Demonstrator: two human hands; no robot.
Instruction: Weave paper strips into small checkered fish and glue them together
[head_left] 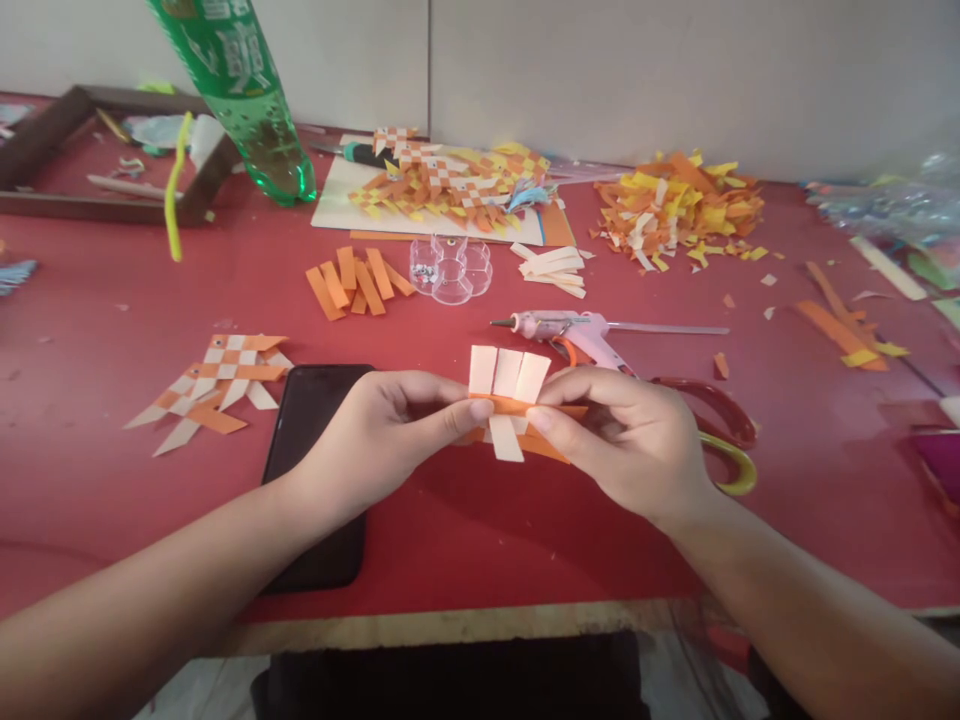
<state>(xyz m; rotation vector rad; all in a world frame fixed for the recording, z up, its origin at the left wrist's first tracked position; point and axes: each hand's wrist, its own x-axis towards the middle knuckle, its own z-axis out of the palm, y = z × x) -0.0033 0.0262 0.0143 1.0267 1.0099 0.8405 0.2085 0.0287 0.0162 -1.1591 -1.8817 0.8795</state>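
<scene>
Between my two hands is a small weave of orange and cream paper strips point(508, 375), held up over the red table. My left hand point(397, 420) pinches its left end between thumb and fingers. The right end is pinched the same way by my right hand point(626, 430). Several cream strips stand up from the weave, and one cream strip hangs below an orange crosswise strip. Fingertips behind the paper are hidden. Under my left forearm lies a black phone point(322, 540). Scissors point(731, 465) with a red and a yellow-green handle lie partly behind my right hand.
Woven paper fish point(229, 365) lie left. A pink glue gun point(559, 325), orange strips point(360, 280), cream strips point(553, 265) and a clear compartment tray point(451, 285) lie ahead. Behind are a green bottle point(247, 110), more woven fish point(450, 185) and a scrap pile point(682, 205).
</scene>
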